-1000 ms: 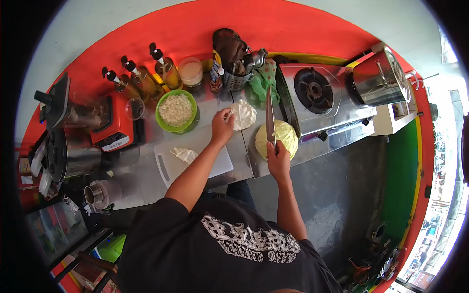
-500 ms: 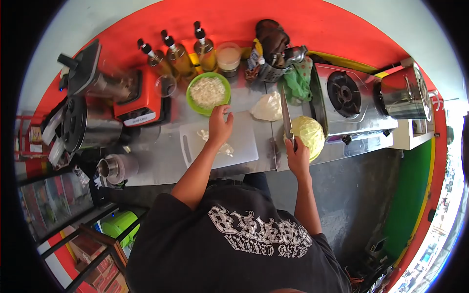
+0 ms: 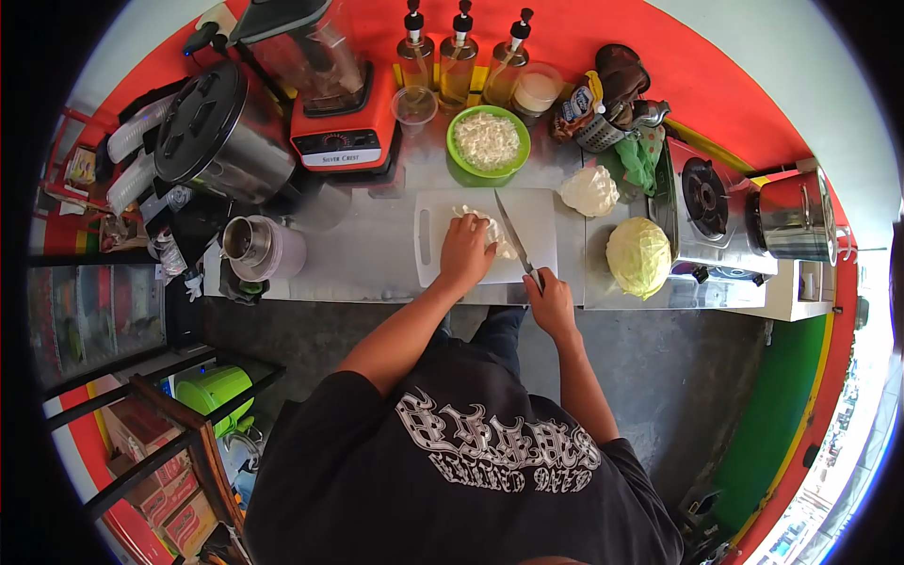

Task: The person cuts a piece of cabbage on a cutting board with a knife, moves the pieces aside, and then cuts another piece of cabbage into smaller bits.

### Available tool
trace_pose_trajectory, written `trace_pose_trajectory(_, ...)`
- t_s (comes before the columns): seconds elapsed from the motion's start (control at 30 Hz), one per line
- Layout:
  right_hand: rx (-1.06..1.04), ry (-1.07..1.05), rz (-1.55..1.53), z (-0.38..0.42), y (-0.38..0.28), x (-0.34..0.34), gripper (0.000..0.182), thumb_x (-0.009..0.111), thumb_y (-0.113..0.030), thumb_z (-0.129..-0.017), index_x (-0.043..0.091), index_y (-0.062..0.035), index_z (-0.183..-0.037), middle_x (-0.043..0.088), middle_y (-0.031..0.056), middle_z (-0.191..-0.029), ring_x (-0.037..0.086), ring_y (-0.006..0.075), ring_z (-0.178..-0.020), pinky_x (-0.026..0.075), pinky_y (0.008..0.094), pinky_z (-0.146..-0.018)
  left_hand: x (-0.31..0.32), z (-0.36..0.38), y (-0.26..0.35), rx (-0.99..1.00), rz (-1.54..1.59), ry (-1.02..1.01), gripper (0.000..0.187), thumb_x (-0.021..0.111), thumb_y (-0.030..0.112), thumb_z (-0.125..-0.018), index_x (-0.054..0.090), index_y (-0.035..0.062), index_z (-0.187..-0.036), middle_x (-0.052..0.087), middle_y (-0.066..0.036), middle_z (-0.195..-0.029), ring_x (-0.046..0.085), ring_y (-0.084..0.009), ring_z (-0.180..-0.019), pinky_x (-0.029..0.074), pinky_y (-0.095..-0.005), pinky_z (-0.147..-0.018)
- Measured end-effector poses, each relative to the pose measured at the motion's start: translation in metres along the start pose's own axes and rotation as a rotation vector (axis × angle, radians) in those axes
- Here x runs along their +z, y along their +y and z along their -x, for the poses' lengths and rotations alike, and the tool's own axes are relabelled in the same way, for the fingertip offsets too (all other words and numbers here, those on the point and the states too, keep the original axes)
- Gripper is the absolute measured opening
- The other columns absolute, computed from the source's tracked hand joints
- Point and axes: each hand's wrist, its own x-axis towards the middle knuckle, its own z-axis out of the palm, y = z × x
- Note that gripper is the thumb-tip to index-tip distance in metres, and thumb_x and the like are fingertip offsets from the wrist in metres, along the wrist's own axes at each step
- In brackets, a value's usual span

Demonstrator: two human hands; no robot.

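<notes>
My right hand [image 3: 552,303] grips the handle of a kitchen knife [image 3: 513,229], whose blade points away from me over the right part of the white cutting board [image 3: 433,202]. My left hand [image 3: 468,250] rests on the board with its fingers apart, over pale shredded pieces [image 3: 499,241] that look like cabbage. Its fingers partly cover these pieces. Behind the board stands a green bowl [image 3: 460,168] full of similar white shreds. To the right sit a whole cabbage [image 3: 640,258] and a whitish lump [image 3: 589,191], perhaps in plastic.
A red blender [image 3: 341,132], a large steel pot [image 3: 226,141] and a steel cup on a pale container [image 3: 281,254] stand to the left. Several pump bottles [image 3: 459,71] line the wall. On the right are a gas stove [image 3: 720,226] and another pot [image 3: 796,221].
My left hand has come down from beside the bowl onto the shredded pieces. My right hand has brought the knife left from the cabbage to the board. The view has shifted.
</notes>
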Motion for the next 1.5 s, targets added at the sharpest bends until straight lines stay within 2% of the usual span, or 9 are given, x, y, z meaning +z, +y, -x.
trace_pose_trajectory(0.17,-0.058,0.029,0.1,0.015,-0.002,0.031,0.028,0.061,-0.028,-0.099,0.056,-0.0015,-0.106,0.07,0.0253,-0.087,0.066,0.0503,-0.08,0.052,0.0573,-0.072,0.005,0.0,-0.007,0.112,-0.023,-0.008,0.048,0.08,0.014,-0.077,0.063,0.0017,-0.12,0.06,-0.014,-0.123,0.055,-0.034,-0.119,0.047,-0.0414,-0.103)
trace_pose_trajectory(0.3,0.022,0.008,0.202,0.019,-0.028,0.032,0.027,0.058,-0.029,-0.099,0.054,-0.0021,-0.102,0.07,0.0261,-0.084,0.067,0.0498,-0.078,0.052,0.0578,-0.071,0.007,0.003,-0.01,0.141,-0.014,-0.027,0.048,0.078,0.014,-0.077,0.062,0.0003,-0.121,0.061,-0.015,-0.125,0.056,-0.0329,-0.12,0.047,-0.0412,-0.104)
trace_pose_trajectory(0.47,0.05,-0.022,0.356,0.024,-0.044,0.026,0.028,0.057,-0.03,-0.1,0.055,-0.0023,-0.1,0.07,0.0235,-0.08,0.069,0.0451,-0.072,0.055,0.0558,-0.067,0.013,0.004,-0.017,0.208,-0.026,0.02,0.048,0.067,0.009,-0.077,0.062,-0.003,-0.123,0.062,-0.017,-0.129,0.056,-0.0344,-0.125,0.047,-0.0434,-0.104)
trace_pose_trajectory(0.67,0.06,-0.059,0.45,0.027,-0.06,0.022,0.03,0.057,-0.031,-0.1,0.056,-0.0009,-0.1,0.072,0.0213,-0.079,0.073,0.0402,-0.074,0.058,0.0504,-0.067,0.009,0.0,-0.016,0.24,-0.017,-0.003,0.048,0.063,0.009,-0.077,0.061,-0.0047,-0.123,0.063,-0.019,-0.128,0.055,-0.0359,-0.126,0.046,-0.044,-0.106)
trace_pose_trajectory(1.0,0.109,-0.135,0.437,0.018,-0.072,0.026,0.029,0.052,-0.028,-0.104,0.053,0.0008,-0.102,0.072,0.025,-0.083,0.072,0.0439,-0.079,0.057,0.0531,-0.071,0.013,0.006,-0.023,0.286,0.071,0.043,0.042,0.062,0.009,-0.086,0.059,-0.0039,-0.126,0.06,-0.019,-0.128,0.055,-0.0374,-0.125,0.045,-0.0461,-0.107)
trace_pose_trajectory(1.07,0.067,-0.124,0.481,0.018,-0.067,0.032,0.028,0.054,-0.029,-0.103,0.052,-0.001,-0.1,0.073,0.0184,-0.077,0.075,0.037,-0.075,0.059,0.046,-0.064,0.013,0.007,-0.021,0.299,0.051,0.041,0.043,0.062,0.01,-0.086,0.058,-0.0049,-0.127,0.06,-0.019,-0.128,0.053,-0.036,-0.127,0.044,-0.0455,-0.107)
trace_pose_trajectory(1.2,0.071,-0.112,0.482,0.016,-0.06,0.048,0.028,0.054,-0.028,-0.103,0.049,-0.0008,-0.1,0.073,0.0186,-0.077,0.075,0.0372,-0.075,0.06,0.0457,-0.063,0.012,0.006,-0.022,0.299,0.045,0.023,0.045,0.062,0.01,-0.086,0.059,-0.0051,-0.128,0.06,-0.019,-0.13,0.053,-0.0358,-0.128,0.043,-0.0454,-0.109)
trace_pose_trajectory(1.27,0.14,-0.156,0.401,0.015,-0.056,0.054,0.029,0.052,-0.028,-0.105,0.046,0.0011,-0.104,0.071,0.0239,-0.081,0.073,0.0432,-0.08,0.059,0.0513,-0.069,0.013,0.006,-0.022,0.276,0.029,0.016,0.045,0.062,0.011,-0.087,0.059,-0.0049,-0.129,0.06,-0.019,-0.133,0.052,-0.0351,-0.13,0.042,-0.0448,-0.11)
trace_pose_trajectory(1.5,0.14,-0.145,0.403,0.003,-0.046,0.069,0.03,0.051,-0.028,-0.105,0.045,0.001,-0.105,0.072,0.0221,-0.079,0.072,0.0429,-0.076,0.06,0.0488,-0.065,0.013,0.006,-0.024,0.237,0.074,0.015,0.044,0.06,0.013,-0.088,0.061,-0.0039,-0.129,0.06,-0.017,-0.135,0.051,-0.0341,-0.132,0.041,-0.0444,-0.11)
